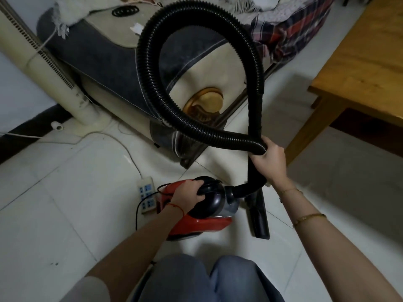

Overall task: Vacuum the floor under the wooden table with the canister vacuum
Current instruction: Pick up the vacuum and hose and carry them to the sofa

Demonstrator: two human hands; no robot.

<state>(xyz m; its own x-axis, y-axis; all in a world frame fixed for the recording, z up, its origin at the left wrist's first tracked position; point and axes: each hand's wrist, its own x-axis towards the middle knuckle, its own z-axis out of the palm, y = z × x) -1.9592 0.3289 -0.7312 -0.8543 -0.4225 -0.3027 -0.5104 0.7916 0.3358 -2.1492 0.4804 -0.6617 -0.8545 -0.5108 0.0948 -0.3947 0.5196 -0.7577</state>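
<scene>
The red and black canister vacuum (pixel 202 211) sits on the white tiled floor (pixel 65 214), just in front of the person's knees. The left hand (pixel 188 196) grips the black handle on top of it, fingers curled round. The right hand (pixel 269 159) is clamped on the black ribbed hose (pixel 152 79) near its end — the hose loops high in front of a sofa (pixel 104 53). A flat black nozzle (pixel 258 211) lies on the floor just right of the canister. The wooden worktop (pixel 359 66) stands at the right — a white power strip (pixel 147 194) lies left of the vacuum.
</scene>
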